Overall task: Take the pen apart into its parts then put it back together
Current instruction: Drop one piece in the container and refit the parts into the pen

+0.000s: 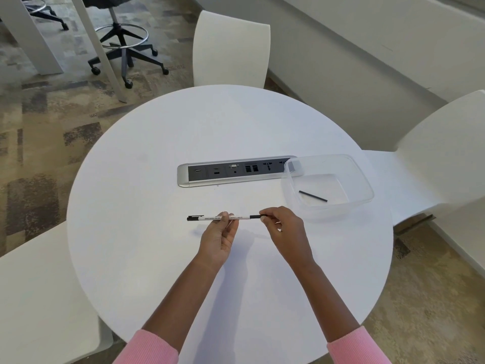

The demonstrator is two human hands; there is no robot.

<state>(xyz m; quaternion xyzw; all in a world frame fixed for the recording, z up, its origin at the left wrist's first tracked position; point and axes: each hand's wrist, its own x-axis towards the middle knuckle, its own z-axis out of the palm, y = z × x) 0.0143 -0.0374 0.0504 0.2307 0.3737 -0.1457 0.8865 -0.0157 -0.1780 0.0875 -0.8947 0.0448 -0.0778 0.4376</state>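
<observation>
A person in pink sleeves holds a white pen (223, 218) level above a round white desk (157, 179), the left hand (219, 239) pinching its printed barrel, the grip closed on it, while the right hand (284, 229) clamps its fingertips on the pen's black right end. A thin black rod (312, 196) lies in a clear plastic tub (362, 177) just beside a recessed socket panel (231, 171).

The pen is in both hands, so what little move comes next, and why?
Probably the right hand twists the black end loose, since it pinches that end while the left hand steadies the pen. One thin black stick already lies in the clear tub.
</observation>
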